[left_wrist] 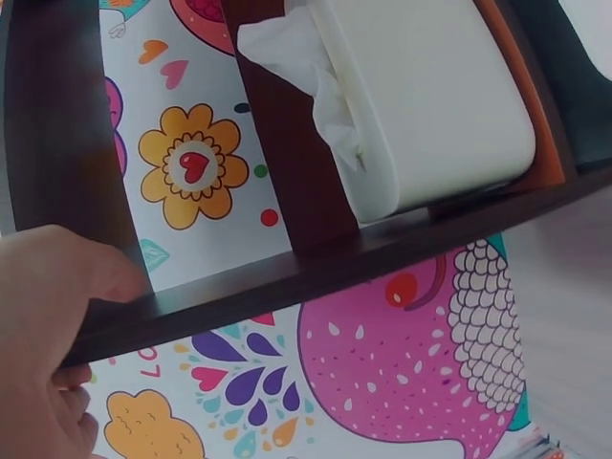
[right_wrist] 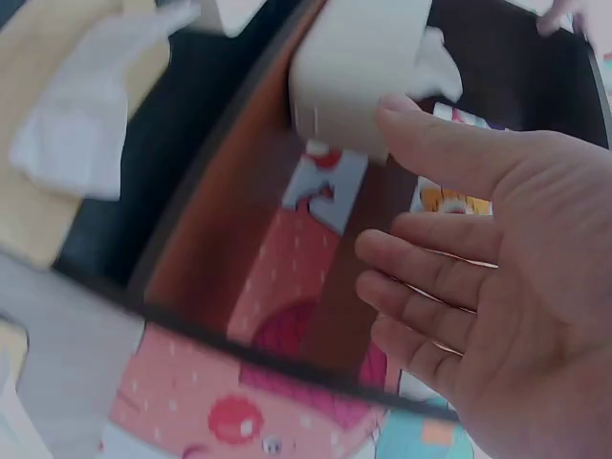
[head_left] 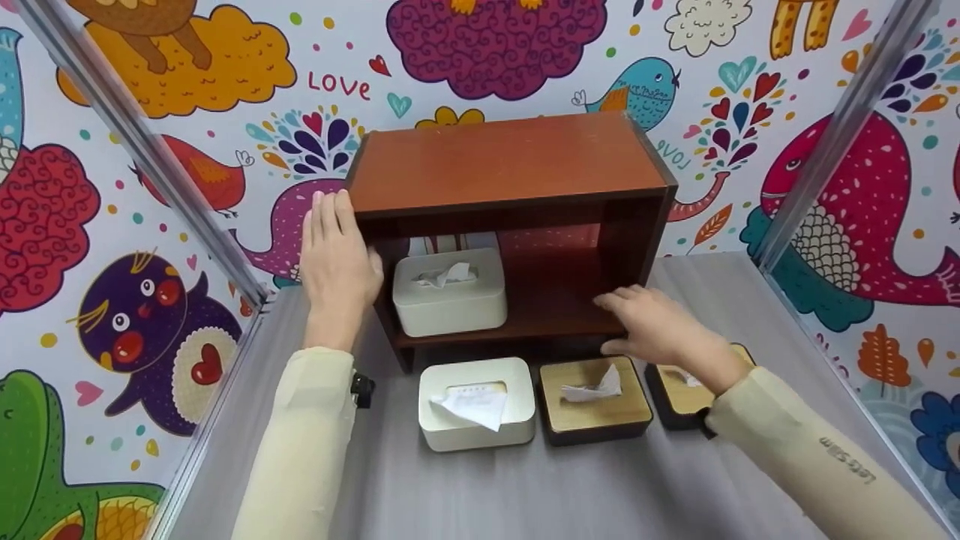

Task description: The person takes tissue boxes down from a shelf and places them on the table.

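Note:
A small brown wooden shelf point(head_left: 510, 161), open at the front, stands on the table. My left hand point(head_left: 337, 262) holds its left side panel, fingers straight up along the outside. In the left wrist view the thumb point(left_wrist: 110, 277) lies over the panel's edge. On the shelf's board, at the left, sits a cream tissue box point(head_left: 450, 300) with a tissue poking out. My right hand point(head_left: 660, 322) hovers before the shelf's right part, fingers loosely extended, holding nothing. Below it is a wood-topped tissue box point(head_left: 596, 420) with dark sides.
A white tissue box point(head_left: 476, 435) stands on the grey table point(head_left: 450, 495) in front of the shelf. Another wood-topped tissue box point(head_left: 679, 401) is partly hidden under my right forearm. A patterned wall point(head_left: 525, 60) stands behind, with metal posts point(head_left: 840, 127) at the corners.

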Tool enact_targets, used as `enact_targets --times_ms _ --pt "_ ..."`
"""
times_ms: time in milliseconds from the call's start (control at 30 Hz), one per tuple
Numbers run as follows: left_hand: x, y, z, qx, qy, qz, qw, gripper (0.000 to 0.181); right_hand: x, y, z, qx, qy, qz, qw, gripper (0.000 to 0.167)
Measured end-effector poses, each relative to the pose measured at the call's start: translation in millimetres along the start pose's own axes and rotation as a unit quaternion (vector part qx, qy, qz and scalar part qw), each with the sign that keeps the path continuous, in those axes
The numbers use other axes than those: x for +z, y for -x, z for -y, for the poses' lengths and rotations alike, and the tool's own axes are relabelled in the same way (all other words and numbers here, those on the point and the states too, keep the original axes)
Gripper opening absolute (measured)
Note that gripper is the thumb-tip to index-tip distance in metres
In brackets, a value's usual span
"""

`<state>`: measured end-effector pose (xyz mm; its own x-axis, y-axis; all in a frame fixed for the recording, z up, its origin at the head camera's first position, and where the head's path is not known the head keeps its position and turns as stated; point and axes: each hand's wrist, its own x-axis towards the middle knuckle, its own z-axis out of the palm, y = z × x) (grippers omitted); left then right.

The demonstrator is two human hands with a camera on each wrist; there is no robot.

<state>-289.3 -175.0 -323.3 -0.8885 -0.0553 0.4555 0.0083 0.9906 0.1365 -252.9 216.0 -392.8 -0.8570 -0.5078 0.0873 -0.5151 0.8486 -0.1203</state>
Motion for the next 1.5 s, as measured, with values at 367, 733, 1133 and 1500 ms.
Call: enact_targets --times_ms 367,733,1133,1500 --pt "-1.8 15.0 3.4 0.033 0.016 -0.036 0.9987 0.084 -23.5 18.0 -46.9 0.086 -0.034 0.054 0.9942 0.065" --pt "14.9 44.5 -0.3 0.171 0.026 -0.167 0.9706 0.061 -48.9 17.9 -60.4 0.124 0.007 0.017 0.9921 0.078" --pt "48.8 66.5 -15.1 0.230 -0.018 0.009 0.9729 0.081 -84.9 5.2 -53.8 0.136 -0.012 -0.033 0.9901 0.101" --pt "71.2 53.4 -22.2 0.152 0.023 0.122 0.9805 0.086 -112.3 -7.8 -43.5 0.112 0.001 -0.106 0.9880 0.105"
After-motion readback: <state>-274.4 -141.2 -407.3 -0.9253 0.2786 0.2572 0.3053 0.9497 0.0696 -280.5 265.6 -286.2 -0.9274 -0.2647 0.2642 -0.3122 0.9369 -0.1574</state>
